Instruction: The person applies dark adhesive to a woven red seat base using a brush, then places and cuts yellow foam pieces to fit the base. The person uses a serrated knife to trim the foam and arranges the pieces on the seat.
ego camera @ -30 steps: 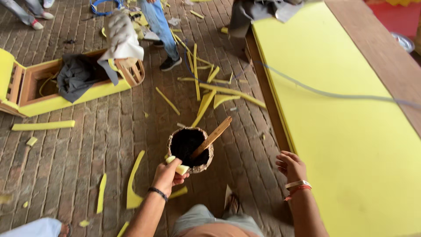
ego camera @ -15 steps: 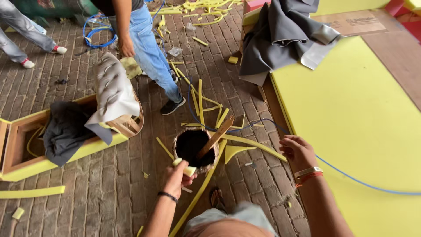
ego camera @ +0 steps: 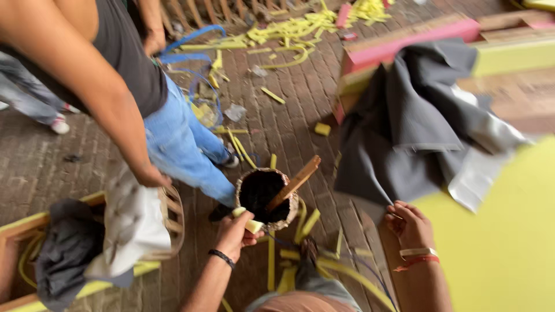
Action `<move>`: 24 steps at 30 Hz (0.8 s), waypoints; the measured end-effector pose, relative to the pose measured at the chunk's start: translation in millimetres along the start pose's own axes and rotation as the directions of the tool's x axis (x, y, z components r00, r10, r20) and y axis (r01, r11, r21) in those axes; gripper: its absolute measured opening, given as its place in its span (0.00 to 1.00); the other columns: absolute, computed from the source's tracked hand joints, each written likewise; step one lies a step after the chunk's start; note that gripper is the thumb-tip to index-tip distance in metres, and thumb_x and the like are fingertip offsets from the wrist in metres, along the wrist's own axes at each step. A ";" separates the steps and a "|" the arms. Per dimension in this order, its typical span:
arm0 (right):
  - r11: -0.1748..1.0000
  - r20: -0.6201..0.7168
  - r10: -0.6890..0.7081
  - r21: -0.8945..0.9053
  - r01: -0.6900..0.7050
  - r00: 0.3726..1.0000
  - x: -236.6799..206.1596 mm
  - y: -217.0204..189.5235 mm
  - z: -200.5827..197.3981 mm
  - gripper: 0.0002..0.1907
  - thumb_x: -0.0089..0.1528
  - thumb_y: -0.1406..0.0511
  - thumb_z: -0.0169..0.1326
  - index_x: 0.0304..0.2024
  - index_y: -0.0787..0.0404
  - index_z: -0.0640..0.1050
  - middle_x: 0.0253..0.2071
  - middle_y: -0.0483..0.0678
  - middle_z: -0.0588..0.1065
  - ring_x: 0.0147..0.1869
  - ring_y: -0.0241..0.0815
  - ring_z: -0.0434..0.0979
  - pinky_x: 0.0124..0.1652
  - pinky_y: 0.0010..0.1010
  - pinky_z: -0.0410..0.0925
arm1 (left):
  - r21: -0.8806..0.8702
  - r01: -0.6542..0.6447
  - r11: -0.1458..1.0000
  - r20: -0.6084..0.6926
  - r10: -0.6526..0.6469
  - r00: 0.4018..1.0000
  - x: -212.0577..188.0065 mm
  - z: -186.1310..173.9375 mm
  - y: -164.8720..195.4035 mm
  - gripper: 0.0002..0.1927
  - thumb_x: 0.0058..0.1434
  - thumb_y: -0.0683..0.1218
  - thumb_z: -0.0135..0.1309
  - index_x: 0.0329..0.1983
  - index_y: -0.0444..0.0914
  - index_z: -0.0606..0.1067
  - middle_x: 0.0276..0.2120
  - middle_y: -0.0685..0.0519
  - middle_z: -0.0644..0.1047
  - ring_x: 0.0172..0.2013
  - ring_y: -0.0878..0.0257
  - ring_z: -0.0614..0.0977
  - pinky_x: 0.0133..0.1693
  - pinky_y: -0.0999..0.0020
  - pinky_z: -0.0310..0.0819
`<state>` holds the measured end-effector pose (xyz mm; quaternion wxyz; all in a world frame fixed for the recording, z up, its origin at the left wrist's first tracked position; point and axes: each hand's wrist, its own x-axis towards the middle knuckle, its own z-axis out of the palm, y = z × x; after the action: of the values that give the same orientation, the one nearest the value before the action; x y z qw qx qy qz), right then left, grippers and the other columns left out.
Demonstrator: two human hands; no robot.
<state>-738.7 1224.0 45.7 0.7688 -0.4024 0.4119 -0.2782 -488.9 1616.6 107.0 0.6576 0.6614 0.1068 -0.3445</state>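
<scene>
A brick floor (ego camera: pixel 289 110) fills most of the view, strewn with yellow foam strips (ego camera: pixel 289 29) toward the top and more of them lying near the person's knees. At the right a large yellow foam sheet (ego camera: pixel 497 242) spreads over a raised surface, and a grey cloth (ego camera: pixel 404 127) lies crumpled across its upper edge, next to pink and yellow boards. On the left stands another person in a dark top and blue jeans (ego camera: pixel 179 144), whose lowered hand (ego camera: pixel 149 175) touches a pale cloth (ego camera: pixel 130 231) draped over a small wooden-slatted frame; a dark grey cloth (ego camera: pixel 63 254) sits in a yellow-edged wooden box beside it. In the lower middle stands a small round container (ego camera: pixel 266 196) with a crusted rim and a dark inside, resting on the bricks, with a flat wooden stick (ego camera: pixel 295 182) leaning out of it toward the upper right. The left hand (ego camera: pixel 234 234), a black band at its wrist, is closed around a small yellow foam piece (ego camera: pixel 251 222) held right at the container's near rim. The right hand (ego camera: pixel 410 225), wearing light and red wristbands, rests with fingers loosely spread and holding nothing, on the edge beside the yellow sheet, well apart from the container.
</scene>
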 end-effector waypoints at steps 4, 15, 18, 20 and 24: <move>0.990 0.038 -0.015 -0.142 0.020 0.999 71.2 -49.6 95.9 0.08 0.65 0.67 0.56 0.47 0.60 0.78 0.39 0.47 0.80 0.38 0.38 0.80 0.38 0.30 0.72 | 0.040 0.045 0.998 0.011 -0.046 0.999 73.3 17.2 68.5 0.16 0.60 0.50 0.55 0.34 0.29 0.77 0.24 0.44 0.81 0.23 0.58 0.86 0.20 0.70 0.76; 0.968 0.119 -0.139 -0.194 0.160 0.983 284.5 -152.0 279.0 0.09 0.64 0.67 0.56 0.47 0.60 0.79 0.39 0.49 0.81 0.38 0.39 0.80 0.37 0.30 0.72 | 0.053 -0.003 0.999 0.065 -0.001 0.998 344.3 96.3 222.8 0.14 0.59 0.49 0.56 0.34 0.32 0.77 0.23 0.44 0.81 0.21 0.58 0.85 0.19 0.69 0.76; 0.978 -0.012 -0.177 -0.113 0.175 0.984 335.4 -175.7 306.7 0.09 0.66 0.67 0.56 0.48 0.61 0.78 0.41 0.48 0.80 0.39 0.40 0.80 0.39 0.30 0.72 | 0.082 -0.026 0.996 0.132 0.014 0.991 412.9 128.8 269.2 0.14 0.58 0.49 0.57 0.34 0.31 0.78 0.24 0.45 0.83 0.21 0.58 0.85 0.19 0.68 0.77; 0.967 0.013 -0.234 -0.103 0.234 0.972 368.3 -192.4 324.6 0.08 0.67 0.68 0.55 0.49 0.62 0.77 0.42 0.49 0.81 0.40 0.40 0.80 0.40 0.29 0.72 | 0.120 -0.026 0.992 0.154 0.007 0.988 454.5 152.4 303.2 0.14 0.57 0.49 0.57 0.34 0.32 0.78 0.24 0.46 0.83 0.21 0.59 0.85 0.19 0.68 0.77; 0.955 -0.021 -0.289 -0.080 0.286 0.957 436.3 -219.7 352.9 0.08 0.68 0.69 0.54 0.49 0.63 0.77 0.42 0.51 0.80 0.41 0.41 0.81 0.41 0.30 0.73 | 0.179 -0.030 0.983 0.192 -0.005 0.981 528.1 200.4 367.0 0.15 0.58 0.50 0.57 0.33 0.31 0.78 0.23 0.46 0.82 0.19 0.60 0.84 0.18 0.67 0.77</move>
<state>-236.6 915.8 172.3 0.6976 -0.4825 0.3715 -0.3775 56.8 1221.7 105.0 0.6042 0.6828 0.0071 -0.4107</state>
